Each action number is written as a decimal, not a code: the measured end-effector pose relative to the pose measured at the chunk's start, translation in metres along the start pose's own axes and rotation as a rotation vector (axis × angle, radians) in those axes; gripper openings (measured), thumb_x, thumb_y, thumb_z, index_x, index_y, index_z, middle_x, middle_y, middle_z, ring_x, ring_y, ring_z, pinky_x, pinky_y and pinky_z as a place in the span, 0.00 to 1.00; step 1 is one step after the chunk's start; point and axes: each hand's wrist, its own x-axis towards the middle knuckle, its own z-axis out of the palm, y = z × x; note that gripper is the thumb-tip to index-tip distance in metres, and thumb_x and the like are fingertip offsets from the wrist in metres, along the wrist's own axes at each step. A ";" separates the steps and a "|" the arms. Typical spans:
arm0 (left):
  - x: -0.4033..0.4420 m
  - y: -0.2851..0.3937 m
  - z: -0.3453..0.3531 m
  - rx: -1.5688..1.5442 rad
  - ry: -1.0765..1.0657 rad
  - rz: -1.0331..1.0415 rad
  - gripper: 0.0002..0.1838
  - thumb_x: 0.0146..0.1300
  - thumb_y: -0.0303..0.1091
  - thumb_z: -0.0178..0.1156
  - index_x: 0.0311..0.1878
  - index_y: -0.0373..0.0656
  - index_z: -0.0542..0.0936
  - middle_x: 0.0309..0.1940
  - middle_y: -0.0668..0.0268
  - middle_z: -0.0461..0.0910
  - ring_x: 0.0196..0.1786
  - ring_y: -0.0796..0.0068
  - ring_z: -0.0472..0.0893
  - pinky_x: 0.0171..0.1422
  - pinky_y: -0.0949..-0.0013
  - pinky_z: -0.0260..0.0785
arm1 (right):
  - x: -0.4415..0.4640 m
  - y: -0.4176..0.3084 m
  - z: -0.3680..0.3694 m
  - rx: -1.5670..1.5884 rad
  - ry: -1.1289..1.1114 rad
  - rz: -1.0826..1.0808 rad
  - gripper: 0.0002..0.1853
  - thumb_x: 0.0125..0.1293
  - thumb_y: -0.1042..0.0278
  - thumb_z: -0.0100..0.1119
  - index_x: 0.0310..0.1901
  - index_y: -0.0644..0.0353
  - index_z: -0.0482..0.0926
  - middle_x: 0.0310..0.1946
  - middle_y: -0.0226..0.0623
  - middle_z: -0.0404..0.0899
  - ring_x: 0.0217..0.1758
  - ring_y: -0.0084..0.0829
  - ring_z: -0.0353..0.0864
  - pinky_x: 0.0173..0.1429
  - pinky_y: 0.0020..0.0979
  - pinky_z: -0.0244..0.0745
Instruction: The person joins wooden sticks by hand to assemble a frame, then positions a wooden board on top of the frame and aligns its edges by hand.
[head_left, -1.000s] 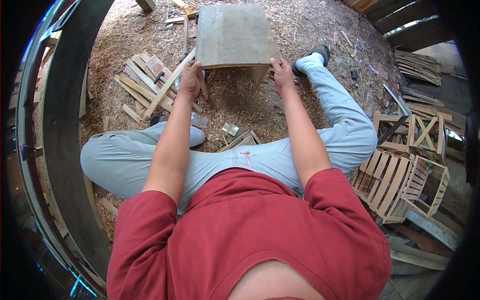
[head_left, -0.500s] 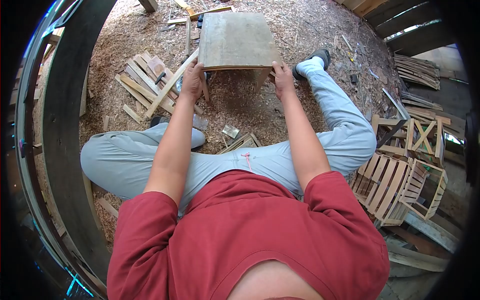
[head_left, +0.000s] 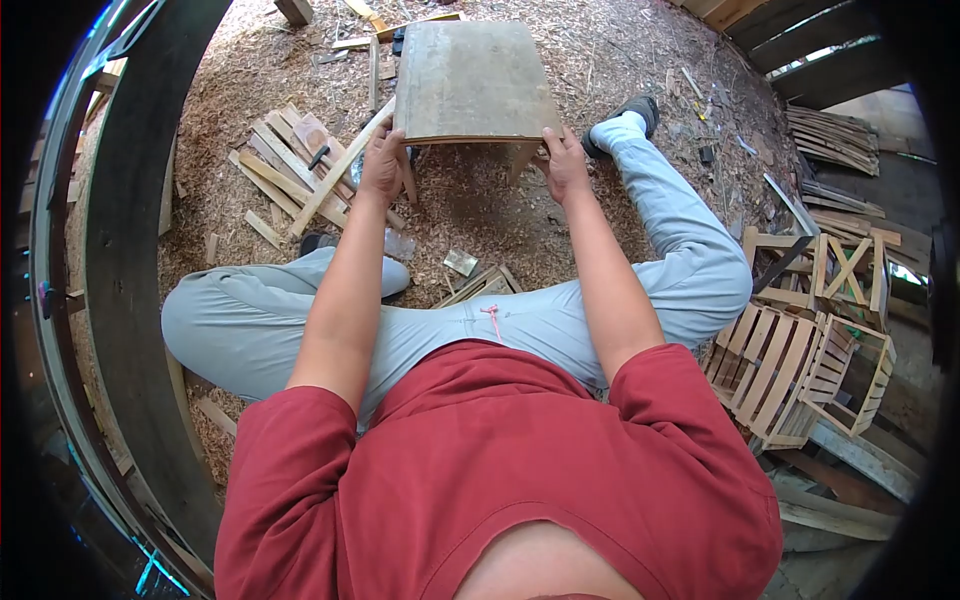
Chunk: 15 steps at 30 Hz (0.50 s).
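Note:
A small wooden table (head_left: 475, 80) with a worn grey-brown top stands on the ground in front of me, two of its legs showing below the near edge. My left hand (head_left: 383, 165) grips its near left corner, thumb along the top edge. At the near right corner, my right hand (head_left: 565, 165) holds the table, with its fingers partly hidden beneath the top. Left of the table lies a pile of wooden slats (head_left: 285, 165), and a hammer (head_left: 319, 157) rests on them.
Slatted wooden crates (head_left: 765, 365) sit at the right, with stacked thin slats (head_left: 835, 140) behind them. A long dark board (head_left: 125, 250) runs along the left side. Between my legs lie a small block (head_left: 461, 262) and some wood pieces. Shavings cover the ground.
The tabletop first shifted down and slightly right in view, then a little back up. Both hands have stayed on its corners.

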 end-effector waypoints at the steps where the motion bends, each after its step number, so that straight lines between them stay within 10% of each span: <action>1: -0.001 0.000 -0.001 0.023 0.017 -0.006 0.26 0.76 0.29 0.61 0.75 0.38 0.72 0.68 0.63 0.80 0.73 0.70 0.76 0.82 0.64 0.62 | 0.000 0.001 -0.002 -0.003 -0.046 -0.011 0.16 0.83 0.63 0.58 0.67 0.52 0.76 0.58 0.28 0.81 0.62 0.28 0.79 0.59 0.46 0.81; 15: -0.011 0.006 0.004 0.018 0.049 -0.023 0.29 0.77 0.31 0.63 0.77 0.39 0.68 0.64 0.64 0.80 0.69 0.72 0.77 0.78 0.66 0.64 | -0.001 0.003 -0.003 0.024 -0.038 -0.004 0.18 0.82 0.65 0.60 0.69 0.51 0.76 0.60 0.26 0.80 0.63 0.26 0.76 0.64 0.44 0.77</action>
